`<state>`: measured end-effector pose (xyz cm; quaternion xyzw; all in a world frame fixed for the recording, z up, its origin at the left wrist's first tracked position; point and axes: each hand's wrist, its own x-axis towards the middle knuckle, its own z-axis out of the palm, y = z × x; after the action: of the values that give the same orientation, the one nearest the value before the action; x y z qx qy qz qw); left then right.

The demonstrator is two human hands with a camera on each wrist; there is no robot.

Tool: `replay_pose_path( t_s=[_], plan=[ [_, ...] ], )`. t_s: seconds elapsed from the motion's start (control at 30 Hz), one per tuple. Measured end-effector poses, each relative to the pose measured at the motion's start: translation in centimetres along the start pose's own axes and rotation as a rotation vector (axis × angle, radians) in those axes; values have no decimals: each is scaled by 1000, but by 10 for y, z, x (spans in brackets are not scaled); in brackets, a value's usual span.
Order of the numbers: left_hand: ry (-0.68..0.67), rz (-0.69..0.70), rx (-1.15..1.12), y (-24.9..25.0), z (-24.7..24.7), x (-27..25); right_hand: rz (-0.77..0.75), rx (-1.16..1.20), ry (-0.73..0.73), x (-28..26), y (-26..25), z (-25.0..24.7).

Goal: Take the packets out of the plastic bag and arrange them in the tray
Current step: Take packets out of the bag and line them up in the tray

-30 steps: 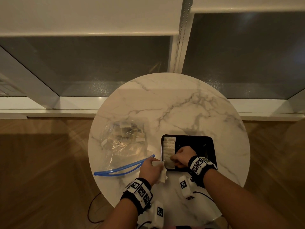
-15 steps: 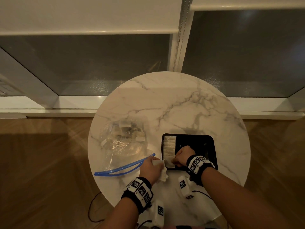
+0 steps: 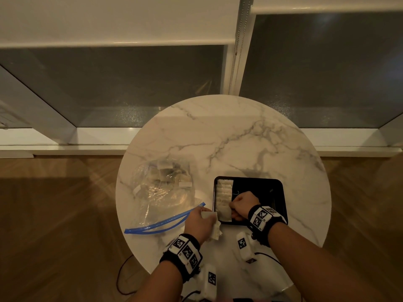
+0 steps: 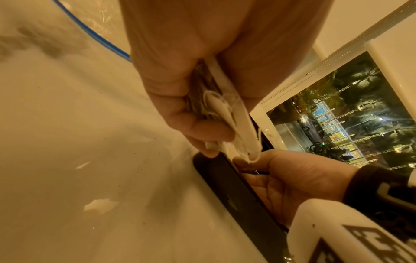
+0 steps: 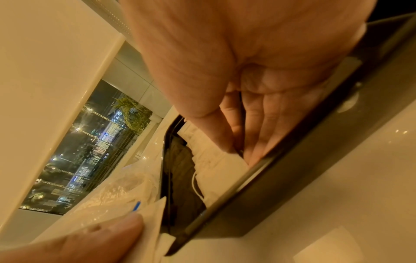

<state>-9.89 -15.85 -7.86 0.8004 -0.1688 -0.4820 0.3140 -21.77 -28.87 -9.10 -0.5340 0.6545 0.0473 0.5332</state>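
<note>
Pinched between thumb and fingertips, the nearest packet [image 3: 224, 214] is being set down by the right hand [image 3: 243, 204] at the near end of the row of packets [image 3: 224, 194] along the left side of the tray [image 3: 277, 186]. From the right wrist view the fingers [image 5: 254, 135] press the packet's edge against the tray's near wall. The left hand [image 3: 201, 222] is curled round a small bunch of spare packets [image 3: 214, 229], held just left of the tray's near corner, over the table [image 3: 239, 138].

Compared with a second ago, little has moved: the right hand has slid a touch further toward the near wall, and the left has kept its bunch in the same spot. I judge the packet is being seated at the row's end, and that the next one will come from the left hand's bunch.

Each packet is a flat, pale paper pouch with a thin white string; they look light and floppy, and overlap one another like tiles in the row. The tray is black, rectangular, with rounded corners and a low glossy rim, mostly bare on its right side. The plastic bag [image 3: 161, 190] lies well left of it, clear and crinkled, with a blue zip strip [image 3: 165, 223] lying open, and more packets are visible inside. So the task seems well short of done. The table is round, polished white marble with grey veins.
</note>
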Motion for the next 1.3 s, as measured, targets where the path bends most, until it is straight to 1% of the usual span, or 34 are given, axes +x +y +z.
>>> replay_pose_path(
  t_s=[0.4, 0.67, 1.0, 1.13, 1.23, 1.3],
  plan=[
    [-22, 13, -14, 1, -1, 1, -25, 22, 15, 1, 1, 0],
    [-20, 23, 0, 2, -1, -2, -51, -11, 17, -1, 4, -1],
    [1, 26, 26, 0, 0, -2, -95, -177, -29, -1, 1, -3],
    [4, 25, 29, -1, 1, -3, -57, -236, -14, -1, -1, -2],
    [3, 34, 32, -1, 1, -4, -14, -314, -53, -4, -4, 0],
    [3, 32, 23, -2, 1, -4, 4, -341, -47, -3, -6, 2]
  ],
)
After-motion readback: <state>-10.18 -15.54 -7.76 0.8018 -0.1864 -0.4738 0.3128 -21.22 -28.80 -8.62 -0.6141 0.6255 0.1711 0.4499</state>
